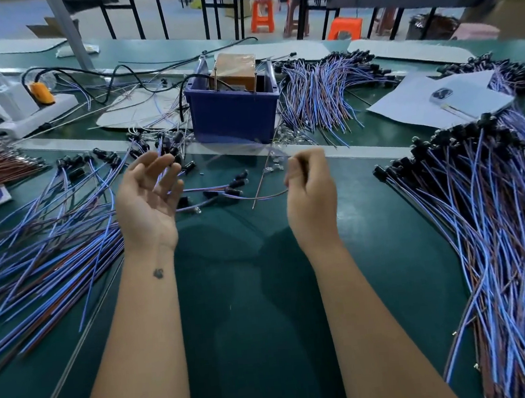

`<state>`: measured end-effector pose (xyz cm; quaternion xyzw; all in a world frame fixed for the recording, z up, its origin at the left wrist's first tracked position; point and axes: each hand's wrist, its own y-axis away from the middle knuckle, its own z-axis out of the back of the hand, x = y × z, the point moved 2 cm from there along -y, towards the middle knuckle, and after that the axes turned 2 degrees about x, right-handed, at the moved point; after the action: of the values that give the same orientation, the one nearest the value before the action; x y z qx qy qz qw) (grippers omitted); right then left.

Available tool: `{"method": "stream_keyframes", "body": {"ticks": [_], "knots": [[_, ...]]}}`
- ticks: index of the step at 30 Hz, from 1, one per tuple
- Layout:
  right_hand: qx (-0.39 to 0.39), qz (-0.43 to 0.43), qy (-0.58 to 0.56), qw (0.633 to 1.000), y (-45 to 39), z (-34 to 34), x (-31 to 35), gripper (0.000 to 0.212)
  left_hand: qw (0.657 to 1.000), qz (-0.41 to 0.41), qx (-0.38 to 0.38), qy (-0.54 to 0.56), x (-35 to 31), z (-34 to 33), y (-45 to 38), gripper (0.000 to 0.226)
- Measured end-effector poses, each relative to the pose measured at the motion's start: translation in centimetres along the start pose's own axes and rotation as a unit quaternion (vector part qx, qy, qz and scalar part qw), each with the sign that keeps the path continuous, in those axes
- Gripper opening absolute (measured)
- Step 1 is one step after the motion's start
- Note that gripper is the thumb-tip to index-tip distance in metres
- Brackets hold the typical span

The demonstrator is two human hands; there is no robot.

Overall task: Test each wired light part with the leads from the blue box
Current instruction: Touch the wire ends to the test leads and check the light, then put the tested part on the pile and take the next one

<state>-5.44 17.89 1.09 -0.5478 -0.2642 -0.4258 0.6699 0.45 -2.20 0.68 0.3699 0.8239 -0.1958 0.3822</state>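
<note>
On the green table (263, 294) we hold both hands up; our left hand (147, 205) lies palm-up, fingers (157, 166) loosely spread, holding nothing. Our right hand (311, 191) pinches a thin wire (270, 195); the blue box (234, 112) stands beyond our fingers.

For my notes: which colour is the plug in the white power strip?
Orange plug in the power strip, head view.

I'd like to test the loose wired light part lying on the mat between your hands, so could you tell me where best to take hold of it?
Pinch the wired light part by its black holder end, coming from above with the open left hand. The holder is thicker and stiffer than the thin wires trailing from it, and it lies flat on the green mat.
</note>
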Motion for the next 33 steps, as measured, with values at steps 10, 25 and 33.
{"method": "stream_keyframes", "body": {"ticks": [10, 25, 33], "knots": [[-0.11, -0.329, -0.371, 0.861, -1.6, 2.1, -2.7, 0.021, 0.796, -0.136, 0.205, -0.553, 4.5, -3.6, 1.9, 0.019], [0.093, -0.178, -0.125, 0.972, 0.4, -2.6, -1.5, 0.019, 0.921, -0.053, 0.194, -0.333, 6.1, -5.6, 3.1, 0.028], [0.089, -0.145, -0.094, 0.981, 0.6, -2.2, -1.1, 0.017, 0.964, 0.013, 0.128, -0.232, 5.5, -5.1, 2.2, 0.021]]}}
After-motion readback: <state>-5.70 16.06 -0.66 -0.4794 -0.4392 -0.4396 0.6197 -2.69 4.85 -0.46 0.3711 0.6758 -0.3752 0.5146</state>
